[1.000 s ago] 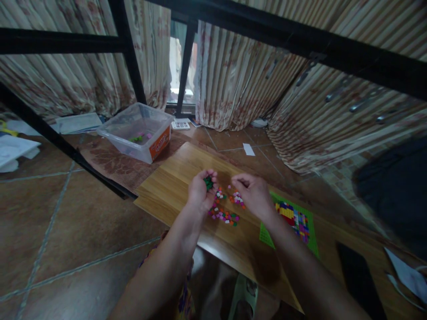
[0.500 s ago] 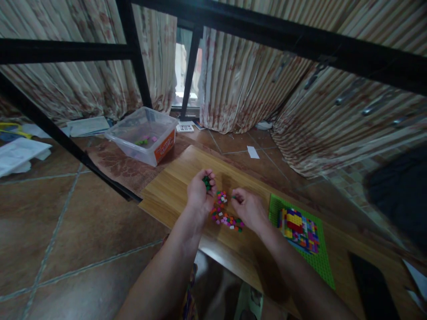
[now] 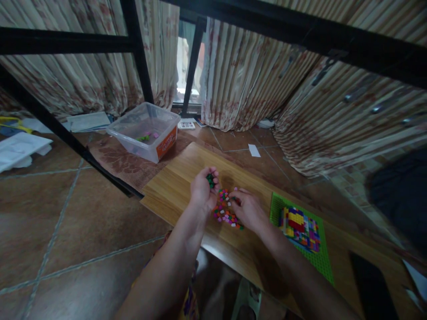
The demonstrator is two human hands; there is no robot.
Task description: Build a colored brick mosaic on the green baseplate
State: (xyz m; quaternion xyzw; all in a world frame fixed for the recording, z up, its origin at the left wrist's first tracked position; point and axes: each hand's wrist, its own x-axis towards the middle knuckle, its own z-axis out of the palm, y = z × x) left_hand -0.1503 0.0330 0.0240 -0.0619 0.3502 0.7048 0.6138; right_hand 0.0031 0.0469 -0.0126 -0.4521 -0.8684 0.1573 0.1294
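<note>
My left hand is cupped, palm up, around several small dark green toy bricks. Close to its right, my right hand has its thumb and fingers pinched together over the loose pile; a bit of dark green shows at the fingertips, apparently one small brick. Between and below the hands, mixed small bricks in pink, orange, white, purple and green lie scattered on the wooden table. Right of my right hand, a green baseplate carries a flat multicoloured brick build with yellow and red on top.
A clear plastic bin with a few green and pink pieces stands on the floor beyond the table's left end. A dark flat object lies on the table's right part. Black metal bars cross the view ahead.
My right hand has moved slightly down and left among the loose bricks, its fingers closer to the pile. The left hand stays cupped around the green bricks. The camera view has shifted a little.
</note>
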